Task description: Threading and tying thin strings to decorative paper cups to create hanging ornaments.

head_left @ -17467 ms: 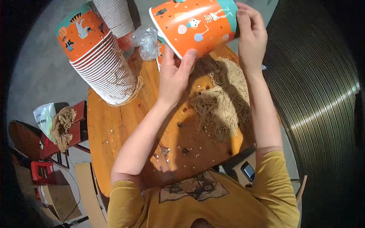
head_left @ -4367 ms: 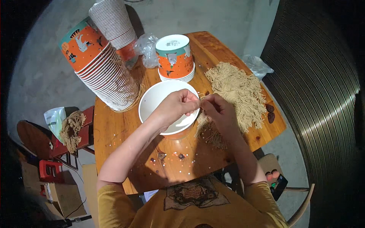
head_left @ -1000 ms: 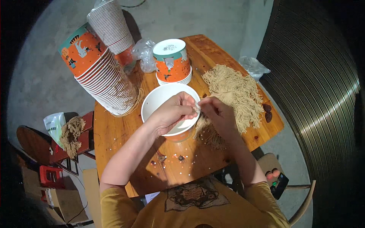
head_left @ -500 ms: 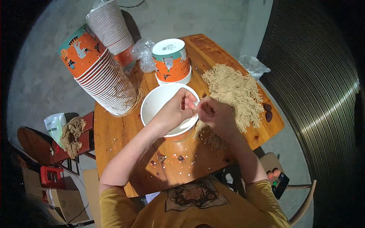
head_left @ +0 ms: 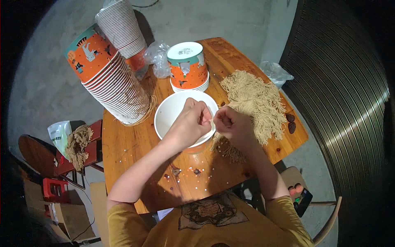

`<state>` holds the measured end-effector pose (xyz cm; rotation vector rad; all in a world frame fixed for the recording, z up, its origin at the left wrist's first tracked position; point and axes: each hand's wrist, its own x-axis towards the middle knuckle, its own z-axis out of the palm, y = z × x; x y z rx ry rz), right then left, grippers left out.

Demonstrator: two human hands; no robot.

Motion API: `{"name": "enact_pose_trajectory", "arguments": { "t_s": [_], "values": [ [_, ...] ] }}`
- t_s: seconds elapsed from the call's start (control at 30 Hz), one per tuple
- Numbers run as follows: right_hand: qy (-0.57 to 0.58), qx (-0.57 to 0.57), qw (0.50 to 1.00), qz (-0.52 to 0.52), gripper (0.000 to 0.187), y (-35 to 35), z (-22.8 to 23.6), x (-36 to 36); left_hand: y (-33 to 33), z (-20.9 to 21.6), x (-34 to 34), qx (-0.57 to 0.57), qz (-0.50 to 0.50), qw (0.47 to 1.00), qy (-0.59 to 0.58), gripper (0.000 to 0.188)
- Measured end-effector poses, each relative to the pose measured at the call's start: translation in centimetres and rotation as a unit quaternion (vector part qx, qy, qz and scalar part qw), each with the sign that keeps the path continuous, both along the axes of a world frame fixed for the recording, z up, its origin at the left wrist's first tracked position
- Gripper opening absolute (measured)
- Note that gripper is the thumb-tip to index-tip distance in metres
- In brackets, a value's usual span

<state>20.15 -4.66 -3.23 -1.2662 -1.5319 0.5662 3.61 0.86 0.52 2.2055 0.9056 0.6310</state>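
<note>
Both my hands meet over the right side of a white-lined paper bucket [head_left: 165, 114], which stands upright on the wooden table. My left hand [head_left: 188, 125] is closed in a pinch, its forearm crossing the bucket's front. Just to its right, my right hand [head_left: 233, 127] is also pinched closed. A short, thin pale strand [head_left: 211, 120], like string, shows between the two sets of fingertips. Most of it is hidden by the fingers. A heap of tan string [head_left: 253, 101] lies beside and behind my right hand, some of it under the wrist.
A tall leaning stack of orange paper buckets [head_left: 117, 88] stands at left, loose string on its side. Upturned buckets [head_left: 187, 74] sit behind the white-lined one. Small pale beads [head_left: 196, 178] are scattered near the front edge. Two dark red dates [head_left: 291, 123] lie at right.
My left fingers have curled in tighter and turned slightly, while the right hand stays nearly in place. The whole view has shifted a little.
</note>
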Motion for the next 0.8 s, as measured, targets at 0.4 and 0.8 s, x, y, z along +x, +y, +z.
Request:
{"name": "enact_pose_trajectory", "arguments": {
  "t_s": [0.4,0.8],
  "values": [
    [-0.023,0.044,0.999,-0.018,0.012,-0.2,0.2,-0.3,-1.1,0.0,0.7,0.147,0.03,0.988,-0.028,0.009],
    [-0.069,0.018,0.997,-0.03,0.014,-0.7,0.3,-0.5,0.4,-1.3,0.4,-0.184,0.036,0.97,-0.152,0.008]
  ]
}}
